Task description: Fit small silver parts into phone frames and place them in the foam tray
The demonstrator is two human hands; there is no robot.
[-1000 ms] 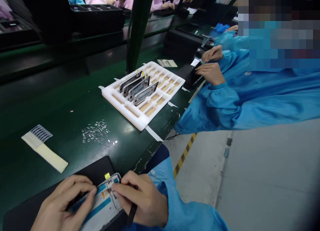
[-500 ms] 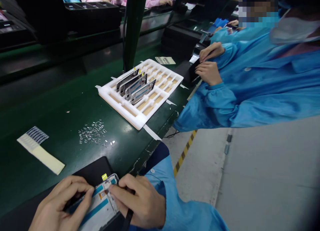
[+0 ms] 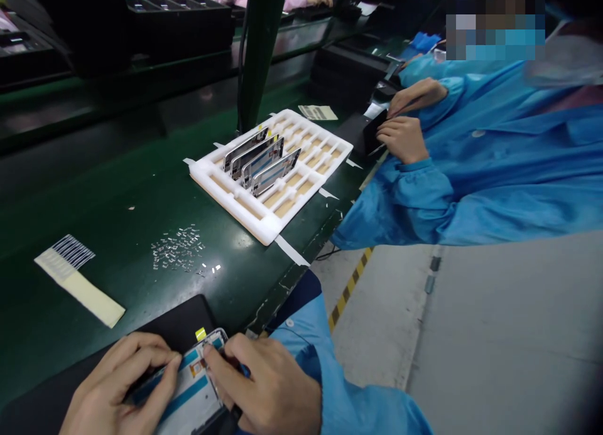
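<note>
A smartphone (image 3: 188,391) lies at the bottom of the view on a black mat (image 3: 174,319), its open back showing blue and white film and a small yellow tab (image 3: 201,334). My left hand (image 3: 117,385) grips its left edge, fingers curled over the casing. My right hand (image 3: 264,385) sits on its right side, pinching a thin tool with a blue part (image 3: 245,371) against the phone's inner parts. The tool's tip and most of its shaft are hidden by my fingers.
A white foam tray (image 3: 282,190) on the green bench (image 3: 117,196) holds several phones upright. Small metal pieces (image 3: 178,248) lie scattered near a striped label strip (image 3: 78,278). A co-worker's hands (image 3: 402,127) in blue sleeves work a dark object at right, beyond a grey floor.
My right hand has turned, and the dark tool handle that hung below it is now mostly hidden. The view has shifted slightly. The co-worker's upper hand has moved to the right.
</note>
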